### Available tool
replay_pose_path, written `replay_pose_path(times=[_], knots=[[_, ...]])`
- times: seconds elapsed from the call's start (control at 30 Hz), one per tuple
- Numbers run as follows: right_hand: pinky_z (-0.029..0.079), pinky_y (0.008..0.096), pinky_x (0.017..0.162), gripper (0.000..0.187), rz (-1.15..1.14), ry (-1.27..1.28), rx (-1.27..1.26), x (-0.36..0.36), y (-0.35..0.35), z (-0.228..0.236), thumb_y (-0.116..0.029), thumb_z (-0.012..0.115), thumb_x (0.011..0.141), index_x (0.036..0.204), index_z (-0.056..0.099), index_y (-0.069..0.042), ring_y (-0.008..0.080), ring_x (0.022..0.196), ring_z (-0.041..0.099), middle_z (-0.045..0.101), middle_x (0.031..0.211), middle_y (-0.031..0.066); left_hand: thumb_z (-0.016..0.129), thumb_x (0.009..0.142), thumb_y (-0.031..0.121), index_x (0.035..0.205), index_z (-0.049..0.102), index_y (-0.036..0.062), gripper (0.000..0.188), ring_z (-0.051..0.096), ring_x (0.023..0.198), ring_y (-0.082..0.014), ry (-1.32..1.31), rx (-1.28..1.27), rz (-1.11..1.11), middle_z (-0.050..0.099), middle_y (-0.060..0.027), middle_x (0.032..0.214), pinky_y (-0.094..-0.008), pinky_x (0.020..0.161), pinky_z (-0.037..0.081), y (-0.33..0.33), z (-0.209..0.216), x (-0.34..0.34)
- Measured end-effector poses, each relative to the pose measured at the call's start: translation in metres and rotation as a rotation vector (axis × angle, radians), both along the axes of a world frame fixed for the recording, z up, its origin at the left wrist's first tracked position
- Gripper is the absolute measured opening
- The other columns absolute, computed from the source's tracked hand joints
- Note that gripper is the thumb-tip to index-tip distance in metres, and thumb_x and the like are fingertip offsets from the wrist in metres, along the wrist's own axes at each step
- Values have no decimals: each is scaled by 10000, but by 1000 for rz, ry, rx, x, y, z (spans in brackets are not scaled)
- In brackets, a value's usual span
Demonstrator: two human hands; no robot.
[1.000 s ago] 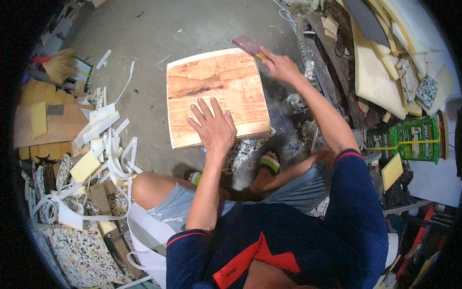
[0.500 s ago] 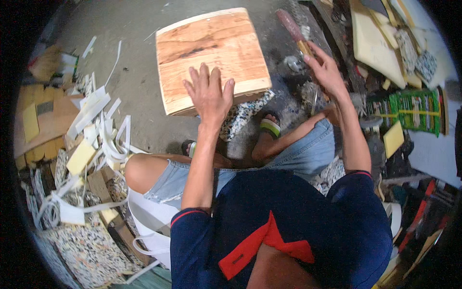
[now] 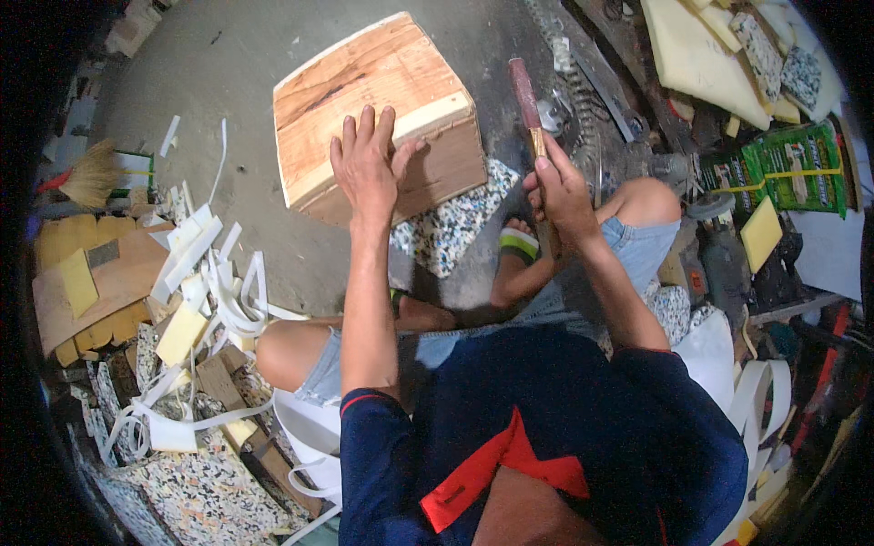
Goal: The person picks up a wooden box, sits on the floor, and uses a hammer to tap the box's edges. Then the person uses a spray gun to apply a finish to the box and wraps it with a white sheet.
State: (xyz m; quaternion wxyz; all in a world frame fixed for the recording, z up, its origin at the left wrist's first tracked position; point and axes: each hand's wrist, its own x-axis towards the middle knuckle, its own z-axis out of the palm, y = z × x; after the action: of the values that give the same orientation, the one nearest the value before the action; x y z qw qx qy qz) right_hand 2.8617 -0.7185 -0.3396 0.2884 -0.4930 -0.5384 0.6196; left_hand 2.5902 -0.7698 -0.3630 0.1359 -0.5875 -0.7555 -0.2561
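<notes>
On the floor ahead stands a wooden box with pale strips along its edges, tilted slightly over a speckled foam piece. My left hand lies spread on its top near the front edge, thumb against the edge; nothing is gripped. To the right of the box, my right hand is closed round the handle of a long, rough reddish-brown tool. The tool points up and away, apart from the box; its lower end is partly hidden by my fingers, and I cannot make out its exact kind.
White strips and foam offcuts lie heaped on the left, near a straw broom. Yellow foam sheets and green packages stack up on the right. A coiled metal spring lies beyond my right hand.
The box has turned and tipped so more of its near side shows, my left hand staying on it. My right hand has come nearer my body, its grip now wrapped round the tool's handle.
</notes>
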Motion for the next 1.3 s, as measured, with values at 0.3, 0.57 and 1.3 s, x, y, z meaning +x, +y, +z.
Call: replay_pose_path(times=[0.3,0.57,1.3], knots=[[512,457,760,695,-20,-343,969,-119,22,-53,-175,707,877,1502,414,-96,357,774,590,562,889,182,312,1035,493,1453,430,65,611,643,1022,-462,-432,28,-28,685,-262,1079,-542,871,485,101,48,-92],[511,439,648,698,-34,-490,1008,-140,78,-70,-213,701,895,1525,399,-232,329,729,576,523,869,149,234,1033,541,1474,409,57,677,644,1014,-464,-311,-84,-17,694,-268,1032,-536,889,479,127,49,-116],[509,495,780,638,40,-404,677,-126,113,-68,-215,625,940,1530,384,-239,453,889,630,581,1096,253,270,1030,532,1447,465,119,618,617,1105,-458,-264,-121,-48,679,-251,1133,-538,944,466,143,54,-130]])
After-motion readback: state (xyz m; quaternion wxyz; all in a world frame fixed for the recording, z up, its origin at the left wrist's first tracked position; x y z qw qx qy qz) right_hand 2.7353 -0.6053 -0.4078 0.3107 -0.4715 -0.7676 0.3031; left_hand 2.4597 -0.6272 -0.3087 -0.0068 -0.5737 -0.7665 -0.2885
